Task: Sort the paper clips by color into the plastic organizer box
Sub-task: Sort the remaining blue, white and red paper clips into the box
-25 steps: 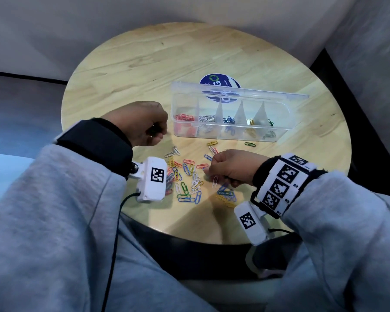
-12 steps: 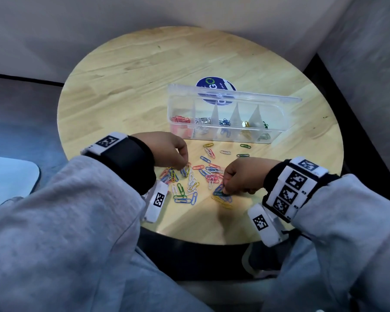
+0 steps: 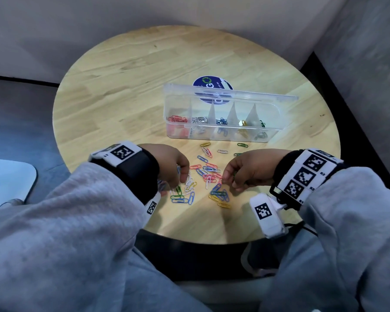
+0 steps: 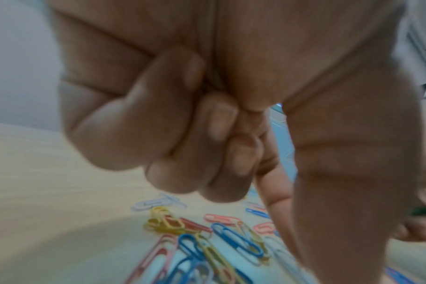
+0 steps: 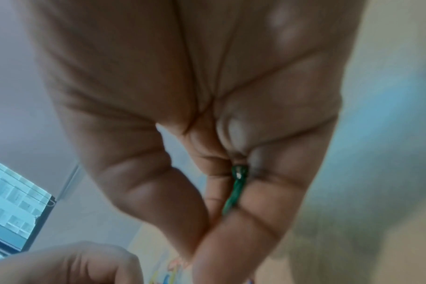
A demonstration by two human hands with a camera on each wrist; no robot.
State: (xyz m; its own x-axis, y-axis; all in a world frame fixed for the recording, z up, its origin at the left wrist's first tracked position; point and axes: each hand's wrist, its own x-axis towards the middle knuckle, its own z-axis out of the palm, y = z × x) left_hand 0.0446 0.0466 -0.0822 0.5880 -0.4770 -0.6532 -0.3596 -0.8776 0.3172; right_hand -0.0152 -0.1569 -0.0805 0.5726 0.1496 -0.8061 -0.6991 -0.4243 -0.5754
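Left hand [image 3: 173, 165] has dropped from the box [image 3: 221, 113] to the clips [image 3: 203, 176], empty, fingers curled, pinching; right hand [image 3: 248, 170] grasps green clip [image 5: 237, 187].

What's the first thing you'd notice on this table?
A bright heap of colored paper clips lies near the front edge of the round wooden table, with the left hand and the right hand reaching into it. Behind it stands the clear organizer box, clips already sorted by color.

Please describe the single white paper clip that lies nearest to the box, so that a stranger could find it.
On the round table, look just in front of the clear box. Between the box and the mixed pile, the white clip lies alone; a yellow clip and a green clip flank it.
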